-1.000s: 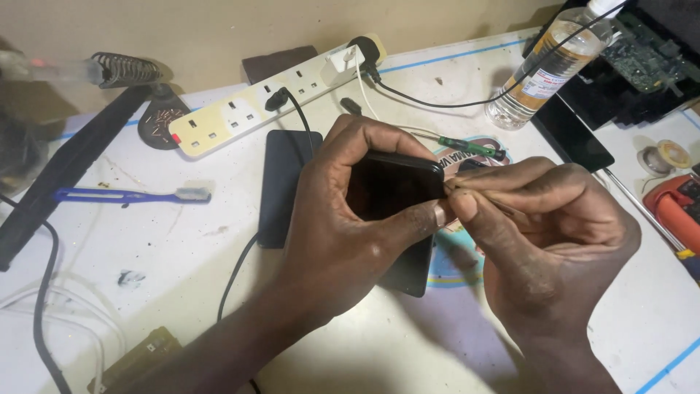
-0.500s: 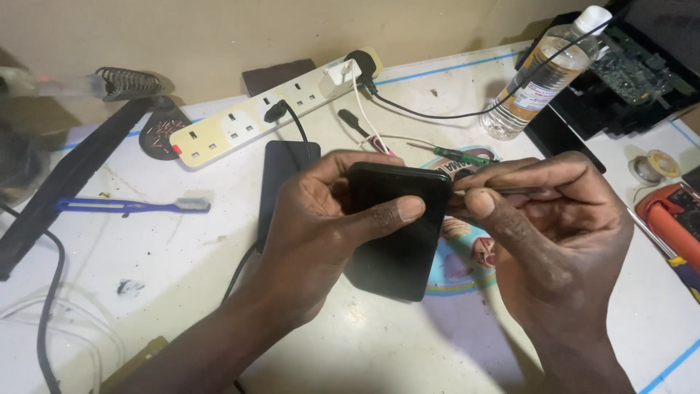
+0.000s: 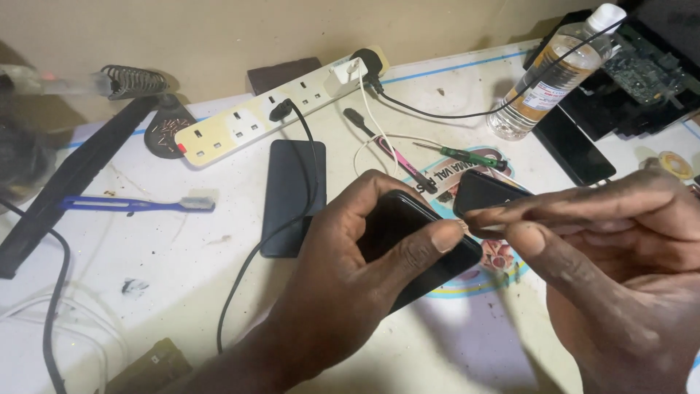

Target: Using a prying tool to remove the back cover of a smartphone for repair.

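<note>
My left hand (image 3: 350, 292) grips a black phone (image 3: 408, 248) above the white table, fingers wrapped round its left side and thumb pressed on its right edge. My right hand (image 3: 620, 277) pinches a thin, light-coloured tool (image 3: 487, 228) between thumb and forefinger, with the tip at the phone's upper right edge beside my left thumb. A black piece with rounded corners (image 3: 481, 193) shows just behind my right fingers; I cannot tell whether it belongs to the phone.
A white power strip (image 3: 262, 117) with plugged cables lies at the back. Below it rests a black power bank (image 3: 292, 193). A blue toothbrush (image 3: 138, 206) lies left, a green screwdriver (image 3: 459, 155) centre, a clear bottle (image 3: 547, 73), a dark phone (image 3: 572, 149) and a circuit board (image 3: 649, 69) right.
The phone has tilted and dropped lower in my left hand. My right hand has drawn back to the right, the tool now at the phone's edge, and the black rounded piece has come into view.
</note>
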